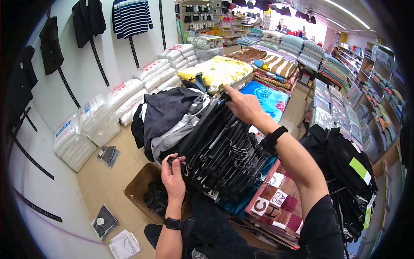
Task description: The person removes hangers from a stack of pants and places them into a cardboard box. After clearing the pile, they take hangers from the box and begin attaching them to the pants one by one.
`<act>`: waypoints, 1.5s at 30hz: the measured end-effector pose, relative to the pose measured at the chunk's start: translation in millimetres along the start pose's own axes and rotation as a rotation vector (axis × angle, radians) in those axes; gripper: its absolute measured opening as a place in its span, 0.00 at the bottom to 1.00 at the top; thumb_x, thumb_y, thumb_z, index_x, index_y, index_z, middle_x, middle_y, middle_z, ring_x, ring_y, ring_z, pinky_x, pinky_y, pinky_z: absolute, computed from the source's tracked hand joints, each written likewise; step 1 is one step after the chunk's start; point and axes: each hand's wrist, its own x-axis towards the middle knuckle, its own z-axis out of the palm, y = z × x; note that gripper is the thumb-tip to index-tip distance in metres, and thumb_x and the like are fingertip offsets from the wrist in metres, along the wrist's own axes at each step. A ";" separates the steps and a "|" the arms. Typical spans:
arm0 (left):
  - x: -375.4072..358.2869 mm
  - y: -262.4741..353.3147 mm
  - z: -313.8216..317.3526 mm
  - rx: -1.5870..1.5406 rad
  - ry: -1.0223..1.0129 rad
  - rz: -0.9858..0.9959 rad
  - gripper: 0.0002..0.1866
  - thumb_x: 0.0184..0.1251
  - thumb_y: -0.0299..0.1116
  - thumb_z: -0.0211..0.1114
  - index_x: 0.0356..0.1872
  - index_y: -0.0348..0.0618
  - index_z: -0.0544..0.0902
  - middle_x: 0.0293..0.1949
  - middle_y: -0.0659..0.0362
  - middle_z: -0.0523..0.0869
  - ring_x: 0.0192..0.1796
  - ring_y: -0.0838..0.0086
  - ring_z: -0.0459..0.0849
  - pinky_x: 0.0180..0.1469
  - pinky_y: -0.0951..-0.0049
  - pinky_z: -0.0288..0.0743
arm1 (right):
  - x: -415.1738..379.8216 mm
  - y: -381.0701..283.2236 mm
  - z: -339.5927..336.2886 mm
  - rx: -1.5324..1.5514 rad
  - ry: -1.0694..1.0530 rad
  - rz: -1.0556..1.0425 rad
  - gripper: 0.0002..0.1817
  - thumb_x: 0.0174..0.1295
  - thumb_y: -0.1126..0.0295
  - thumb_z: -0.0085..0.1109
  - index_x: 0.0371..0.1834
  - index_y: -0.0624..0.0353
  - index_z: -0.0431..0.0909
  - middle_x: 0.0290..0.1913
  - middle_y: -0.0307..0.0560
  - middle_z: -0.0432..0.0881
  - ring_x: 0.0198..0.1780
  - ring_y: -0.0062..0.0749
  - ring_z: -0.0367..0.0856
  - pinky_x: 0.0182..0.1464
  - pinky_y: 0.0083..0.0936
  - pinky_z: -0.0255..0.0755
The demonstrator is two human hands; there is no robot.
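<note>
A thick row of black hangers (215,151) with metal hooks lies across a stack of folded blankets. At the row's near left end, my left hand (174,180) is closed, its thumb and fingers pinching a small black piece that looks like the end of a hanger. My right hand (246,105) reaches over to the far end of the row. Its fingers are bent down at the hangers' edge, and what they grip is partly hidden. Touching the hangers on the left is a heap of dark grey and light grey clothes (168,112).
Below my left hand stands an open cardboard box (140,185) with black items inside. Bagged white bundles (125,97) line the wall. Folded blankets, one yellow (215,71) and one blue (269,97), lie beyond the hangers. Black garments with green tags (340,164) are at right.
</note>
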 end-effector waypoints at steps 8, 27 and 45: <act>-32.8 15.6 -93.2 -0.459 0.166 -0.153 0.21 0.84 0.49 0.58 0.61 0.42 0.77 0.51 0.59 0.83 0.56 0.72 0.82 0.62 0.63 0.77 | -34.8 12.7 40.1 0.470 0.093 0.460 0.21 0.73 0.52 0.61 0.44 0.61 0.86 0.36 0.60 0.88 0.41 0.59 0.87 0.42 0.47 0.78; -168.8 -173.5 -251.0 -0.087 0.842 -0.671 0.23 0.80 0.58 0.60 0.51 0.46 0.81 0.43 0.62 0.87 0.37 0.74 0.82 0.37 0.75 0.76 | -73.0 -15.2 97.6 0.212 0.000 0.267 0.22 0.75 0.55 0.59 0.58 0.64 0.80 0.72 0.60 0.74 0.76 0.63 0.65 0.74 0.48 0.67; -183.0 -249.2 -251.0 0.582 0.598 -1.027 0.40 0.75 0.36 0.67 0.81 0.36 0.57 0.82 0.42 0.60 0.82 0.50 0.61 0.79 0.58 0.60 | -70.3 4.4 108.3 0.231 -0.033 0.172 0.19 0.76 0.62 0.58 0.61 0.65 0.79 0.70 0.65 0.76 0.73 0.61 0.69 0.76 0.46 0.61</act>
